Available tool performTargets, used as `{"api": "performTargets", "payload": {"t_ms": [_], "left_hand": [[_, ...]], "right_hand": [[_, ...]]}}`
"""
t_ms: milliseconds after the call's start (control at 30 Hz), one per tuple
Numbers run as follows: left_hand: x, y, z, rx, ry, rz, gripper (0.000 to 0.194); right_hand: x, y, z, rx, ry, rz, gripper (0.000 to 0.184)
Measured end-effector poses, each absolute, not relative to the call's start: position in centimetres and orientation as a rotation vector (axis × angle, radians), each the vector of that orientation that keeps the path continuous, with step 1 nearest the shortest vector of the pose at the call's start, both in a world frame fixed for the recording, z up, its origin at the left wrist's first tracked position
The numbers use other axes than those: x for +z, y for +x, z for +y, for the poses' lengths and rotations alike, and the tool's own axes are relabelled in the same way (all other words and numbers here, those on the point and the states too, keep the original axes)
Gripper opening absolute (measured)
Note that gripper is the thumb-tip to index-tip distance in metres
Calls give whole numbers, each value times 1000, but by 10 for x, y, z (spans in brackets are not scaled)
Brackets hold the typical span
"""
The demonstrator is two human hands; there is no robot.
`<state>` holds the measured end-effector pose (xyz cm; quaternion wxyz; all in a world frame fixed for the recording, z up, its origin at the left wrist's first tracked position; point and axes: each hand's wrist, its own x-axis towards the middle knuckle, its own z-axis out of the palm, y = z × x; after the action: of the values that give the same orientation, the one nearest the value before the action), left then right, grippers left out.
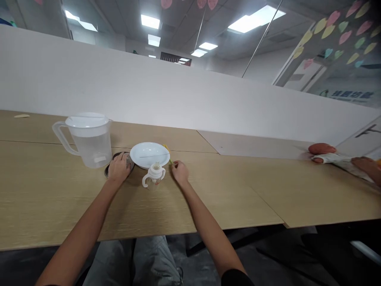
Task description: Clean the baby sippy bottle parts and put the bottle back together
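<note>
Left fingers (121,156) curl over a round dark-rimmed dish (106,172), grip unclear; right fingers (175,163) pinch a slim yellow stick (167,147).

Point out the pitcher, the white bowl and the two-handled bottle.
Pitcher (93,143): head view, on its translucent body.
White bowl (149,149): head view, on its bare inner surface.
Two-handled bottle (156,171): head view, on its white collar between the handles.

I see tan wood grain across the table (214,190); toward its far edge, a plain white bowl (149,148), a milky, white-lidded pitcher (91,146) and a yellow-and-green stick (167,148).
</note>
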<state>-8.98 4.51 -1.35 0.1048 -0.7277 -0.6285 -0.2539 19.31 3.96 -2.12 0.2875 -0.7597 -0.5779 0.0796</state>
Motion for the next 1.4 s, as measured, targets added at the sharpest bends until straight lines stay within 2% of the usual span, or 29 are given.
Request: {"api": "performTargets", "payload": {"t_ms": [200,367,533,1400], "left_hand": [[-1,-88,39,-711,-2116,-2010,37],[5,-88,37,-777,-2005,-2132,46],[8,-90,37,-848,-1975,-2067,53],[2,-93,40,-777,-2075,-1968,49]], "right_hand": [[-16,191,36,176,-2143,-1707,25],[-13,196,37,175,-2181,-1674,26],[-13,199,38,184,-2174,-1646,26],[-13,201,39,212,-2127,-1625,28]]}}
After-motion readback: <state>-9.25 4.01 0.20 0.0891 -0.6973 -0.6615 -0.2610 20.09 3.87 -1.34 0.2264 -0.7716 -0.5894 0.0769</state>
